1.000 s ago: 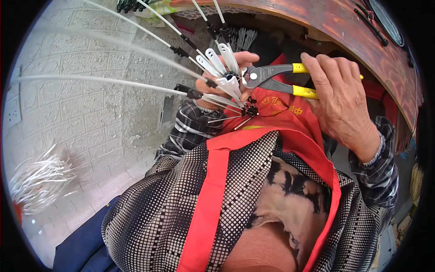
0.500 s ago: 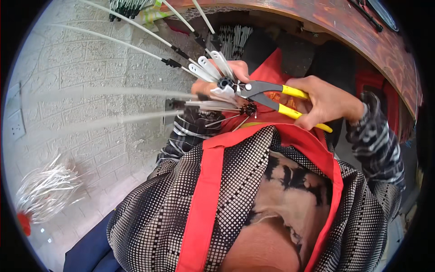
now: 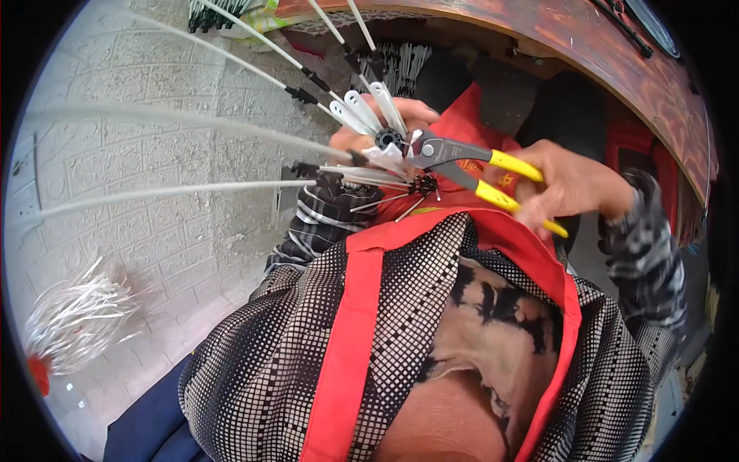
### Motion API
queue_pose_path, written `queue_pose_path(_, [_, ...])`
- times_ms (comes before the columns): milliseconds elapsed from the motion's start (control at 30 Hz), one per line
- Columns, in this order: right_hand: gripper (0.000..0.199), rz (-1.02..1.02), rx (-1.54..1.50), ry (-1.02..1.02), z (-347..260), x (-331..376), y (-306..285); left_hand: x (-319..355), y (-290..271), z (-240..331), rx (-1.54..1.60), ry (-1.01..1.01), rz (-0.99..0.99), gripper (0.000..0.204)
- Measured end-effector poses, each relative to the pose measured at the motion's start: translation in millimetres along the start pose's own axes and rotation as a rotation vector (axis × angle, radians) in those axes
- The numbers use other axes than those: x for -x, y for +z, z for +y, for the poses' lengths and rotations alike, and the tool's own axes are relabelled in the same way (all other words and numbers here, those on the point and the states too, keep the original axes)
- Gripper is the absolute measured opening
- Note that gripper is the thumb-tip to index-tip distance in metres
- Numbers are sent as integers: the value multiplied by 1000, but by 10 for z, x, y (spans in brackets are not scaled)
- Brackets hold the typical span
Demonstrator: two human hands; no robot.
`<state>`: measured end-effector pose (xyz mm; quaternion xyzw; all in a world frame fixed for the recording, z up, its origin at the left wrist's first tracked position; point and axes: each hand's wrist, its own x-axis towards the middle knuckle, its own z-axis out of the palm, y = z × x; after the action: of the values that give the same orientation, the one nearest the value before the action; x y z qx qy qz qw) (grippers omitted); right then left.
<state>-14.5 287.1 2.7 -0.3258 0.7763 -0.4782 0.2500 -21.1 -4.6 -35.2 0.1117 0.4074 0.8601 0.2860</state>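
My left hand (image 3: pixel 419 113) is wrapped round the middle of what looks like an umbrella frame; most of its fingers are hidden. Around the frame's black toothed hub (image 3: pixel 389 138) spread long white ribs (image 3: pixel 208 187) with black joints. Three flat white pieces (image 3: pixel 358 109) with holes stand up beside the hub. In my right hand (image 3: pixel 573 181) are yellow-handled pliers (image 3: pixel 443 152), handles apart, jaws close to the hub's right side. Whether the jaws grip anything is too small to tell. A second, smaller black cluster (image 3: pixel 423 185) joins thin rods just below the pliers' jaws.
A curved reddish-brown wooden table (image 3: pixel 554 38) runs along the far right. A bundle of white strips (image 3: pixel 81 312) lies at the lower left, near the pale brick-patterned wall (image 3: pixel 154 169). More black-ended rods (image 3: pixel 219 15) are bunched at the top. A red apron (image 3: pixel 346 323) covers my front.
The hub and upper ribs have shifted slightly right in view. My right hand has moved a little right and down with the pliers. The lower ribs, blurred before, have swung.
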Motion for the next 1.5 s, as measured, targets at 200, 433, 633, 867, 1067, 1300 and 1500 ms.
queue_pose_path(200, [48, -173, -188, 111, -21, -29, 59, -17, -79, -90, -19, 77, -192, 61])
queue_pose_path(433, [50, 550, 845, -292, -159, 47, 86, 30, -35, -86, 70, 115, -114, 62])
queue_pose_path(633, [45, 156, 282, -64, 54, 150, 37, -31, -57, -58, 35, 66, -233, 55])
queue_pose_path(867, [49, -353, -275, 280, 13, -57, 0, -71, -146, -168, 43, 137, -250, 60])
queue_pose_path(1067, [52, 434, 717, -130, -93, 33, 254, -10, -94, -113, 107, 100, -29, 60])
queue_pose_path(1300, [40, 165, 563, -2, -5, -6, -9, -48, -98, -169, 148, 160, -173, 62])
queue_pose_path(1500, [33, -346, -20, 187, -14, -157, -143, -55, -106, -125, 10, 143, -235, 62])
